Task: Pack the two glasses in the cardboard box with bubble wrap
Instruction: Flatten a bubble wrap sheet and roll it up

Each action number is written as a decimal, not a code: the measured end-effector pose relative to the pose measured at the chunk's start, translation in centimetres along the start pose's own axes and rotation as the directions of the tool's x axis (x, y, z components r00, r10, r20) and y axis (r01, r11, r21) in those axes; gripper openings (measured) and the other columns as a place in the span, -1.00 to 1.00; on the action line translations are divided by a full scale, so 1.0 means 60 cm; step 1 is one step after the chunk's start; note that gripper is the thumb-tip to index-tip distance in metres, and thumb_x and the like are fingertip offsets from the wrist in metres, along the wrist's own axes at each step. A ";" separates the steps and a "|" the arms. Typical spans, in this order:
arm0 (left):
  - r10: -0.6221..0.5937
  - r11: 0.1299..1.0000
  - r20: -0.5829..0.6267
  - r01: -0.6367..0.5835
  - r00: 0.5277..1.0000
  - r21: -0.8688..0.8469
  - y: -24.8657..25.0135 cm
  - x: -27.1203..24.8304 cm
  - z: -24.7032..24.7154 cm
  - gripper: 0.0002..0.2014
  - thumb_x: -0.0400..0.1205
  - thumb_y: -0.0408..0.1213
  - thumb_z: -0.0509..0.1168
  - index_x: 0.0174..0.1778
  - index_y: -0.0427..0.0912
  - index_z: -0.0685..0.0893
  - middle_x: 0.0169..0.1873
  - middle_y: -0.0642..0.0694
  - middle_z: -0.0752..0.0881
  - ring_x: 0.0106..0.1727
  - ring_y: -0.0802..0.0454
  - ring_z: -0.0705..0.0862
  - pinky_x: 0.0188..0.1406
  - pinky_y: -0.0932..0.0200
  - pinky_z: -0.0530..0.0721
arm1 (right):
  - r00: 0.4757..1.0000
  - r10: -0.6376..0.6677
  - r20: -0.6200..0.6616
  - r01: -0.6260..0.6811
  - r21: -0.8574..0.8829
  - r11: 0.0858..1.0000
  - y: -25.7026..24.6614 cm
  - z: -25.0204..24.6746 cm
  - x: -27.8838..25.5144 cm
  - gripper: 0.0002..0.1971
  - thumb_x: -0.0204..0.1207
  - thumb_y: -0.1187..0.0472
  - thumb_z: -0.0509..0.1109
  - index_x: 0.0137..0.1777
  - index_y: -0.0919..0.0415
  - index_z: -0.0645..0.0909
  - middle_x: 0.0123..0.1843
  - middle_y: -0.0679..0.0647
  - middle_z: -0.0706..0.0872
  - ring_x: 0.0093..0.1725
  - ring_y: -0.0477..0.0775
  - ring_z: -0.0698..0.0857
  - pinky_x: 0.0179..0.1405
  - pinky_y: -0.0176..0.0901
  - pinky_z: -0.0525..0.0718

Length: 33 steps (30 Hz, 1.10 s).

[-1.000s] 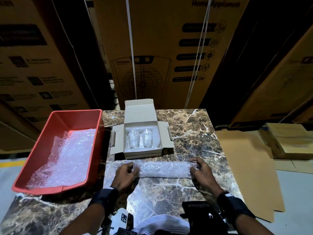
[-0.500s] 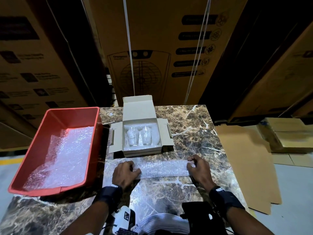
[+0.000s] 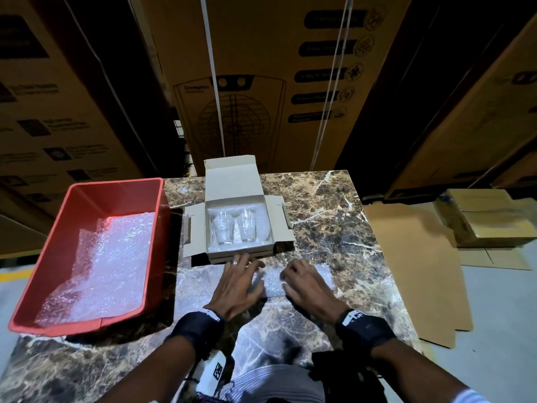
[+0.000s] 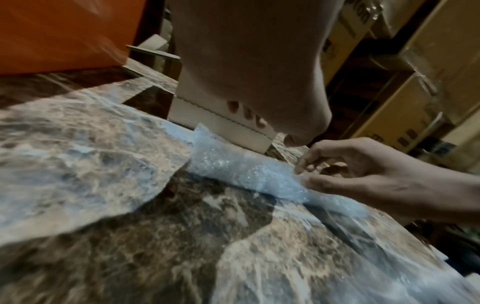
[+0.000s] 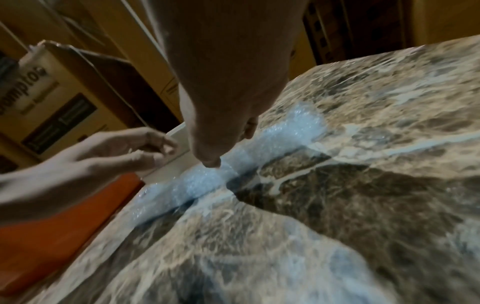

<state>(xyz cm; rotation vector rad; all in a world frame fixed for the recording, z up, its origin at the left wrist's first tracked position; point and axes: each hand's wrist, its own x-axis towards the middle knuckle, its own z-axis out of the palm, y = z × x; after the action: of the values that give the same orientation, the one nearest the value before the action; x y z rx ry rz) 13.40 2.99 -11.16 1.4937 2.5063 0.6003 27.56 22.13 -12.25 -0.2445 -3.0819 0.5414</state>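
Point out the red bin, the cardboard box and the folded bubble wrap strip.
red bin [image 3: 87, 189], head view, far rim.
cardboard box [image 3: 231, 177], head view, raised lid flap.
folded bubble wrap strip [image 4: 249, 174], left wrist view, middle of the strip.

Warehouse, tall stacked appliance cartons [image 3: 261, 82], flattened cardboard [image 3: 415, 271] on floor

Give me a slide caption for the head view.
Both hands on folded bubble wrap before an open box holding two glasses.

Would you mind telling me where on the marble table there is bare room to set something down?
The widest bare patch of the marble table lies right of the cardboard box, out to the right edge. Another runs along the near edge, below the red bin. It is crowded in front of the box, where the left hand and right hand work the bubble wrap strip.
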 end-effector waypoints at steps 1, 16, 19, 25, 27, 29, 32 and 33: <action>0.067 0.998 0.015 -0.066 0.998 -0.024 0.005 0.000 0.003 -0.66 0.74 -0.01 0.21 0.41 0.00 0.55 0.31 -0.02 0.53 0.28 -0.04 0.49 0.32 -0.10 0.54 | 0.999 -0.032 0.001 0.032 -0.008 0.999 -0.004 0.007 0.000 -0.81 0.65 0.16 0.33 0.24 0.06 0.57 0.23 0.05 0.55 0.19 0.08 0.51 0.15 -0.01 0.60; 0.115 0.960 0.290 -0.181 0.950 0.213 -0.044 -0.082 0.070 -0.27 0.80 0.32 -0.11 0.84 0.08 -0.07 0.83 -0.02 -0.08 0.83 -0.11 -0.11 0.72 -0.17 -0.13 | 0.994 -0.043 0.100 0.056 -0.136 0.989 0.024 0.054 -0.085 -0.42 0.85 -0.13 -0.07 0.82 -0.07 0.01 0.85 -0.03 0.04 0.81 0.04 0.03 0.76 0.13 -0.03; 0.058 0.967 0.287 -0.125 0.956 0.220 -0.056 -0.097 0.065 -0.27 0.78 0.36 -0.10 0.83 0.15 -0.09 0.83 0.00 -0.07 0.83 -0.12 -0.10 0.72 -0.23 -0.10 | 0.993 0.014 0.117 0.008 -0.185 0.983 0.046 0.048 -0.102 -0.36 0.82 -0.27 -0.16 0.83 -0.06 -0.05 0.85 -0.05 -0.07 0.82 0.04 -0.06 0.75 0.15 -0.08; -0.029 0.975 0.313 -0.043 0.949 0.220 -0.073 -0.123 0.043 -0.26 0.76 0.39 -0.12 0.80 0.26 -0.21 0.81 0.06 -0.22 0.82 -0.04 -0.28 0.73 -0.26 -0.23 | 0.982 0.110 0.154 -0.083 -0.172 0.982 0.064 0.031 -0.120 -0.33 0.79 -0.35 -0.18 0.81 -0.18 -0.26 0.83 -0.16 -0.29 0.79 -0.06 -0.31 0.77 0.11 -0.26; -0.027 0.977 0.323 -0.043 0.946 0.208 -0.072 -0.123 0.035 -0.28 0.76 0.38 -0.14 0.78 0.30 -0.27 0.79 0.11 -0.29 0.80 -0.01 -0.36 0.73 -0.26 -0.29 | 0.979 0.120 0.166 -0.095 -0.149 0.984 0.067 0.029 -0.122 -0.33 0.79 -0.34 -0.17 0.81 -0.19 -0.26 0.82 -0.19 -0.31 0.79 -0.08 -0.32 0.78 0.10 -0.24; -0.020 0.987 0.327 -0.034 0.945 0.159 -0.065 -0.120 0.028 -0.29 0.76 0.36 -0.11 0.79 0.31 -0.23 0.80 0.11 -0.29 0.79 -0.02 -0.38 0.72 -0.25 -0.33 | 0.980 0.118 0.162 -0.095 -0.139 0.986 0.067 0.025 -0.119 -0.34 0.79 -0.33 -0.12 0.82 -0.16 -0.14 0.84 -0.17 -0.21 0.81 -0.04 -0.22 0.79 0.13 -0.14; -0.021 0.991 0.306 -0.020 0.952 0.129 -0.045 -0.110 0.017 -0.28 0.74 0.29 0.04 0.82 0.19 0.04 0.83 -0.04 -0.15 0.82 -0.12 -0.21 0.71 -0.24 -0.24 | 0.990 0.117 0.084 -0.106 -0.127 0.986 0.055 0.009 -0.106 -0.38 0.76 -0.25 0.09 0.77 -0.08 0.22 0.80 0.02 0.19 0.74 0.15 0.17 0.70 0.21 0.16; -0.008 0.989 0.277 -0.034 0.961 0.146 -0.035 -0.103 0.015 -0.30 0.72 0.26 0.09 0.79 0.14 0.18 0.83 -0.10 -0.04 0.81 -0.17 -0.08 0.69 -0.24 -0.14 | 0.995 0.095 0.033 -0.090 -0.136 0.987 0.049 0.002 -0.102 -0.41 0.73 -0.21 0.18 0.71 -0.05 0.32 0.72 0.07 0.33 0.64 0.18 0.29 0.63 0.20 0.28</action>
<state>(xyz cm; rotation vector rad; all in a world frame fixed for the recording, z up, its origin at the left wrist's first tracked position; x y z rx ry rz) 15.01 -3.08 -13.25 1.5244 2.3681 0.1897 34.03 23.91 -13.23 -0.3840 -3.1624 0.3446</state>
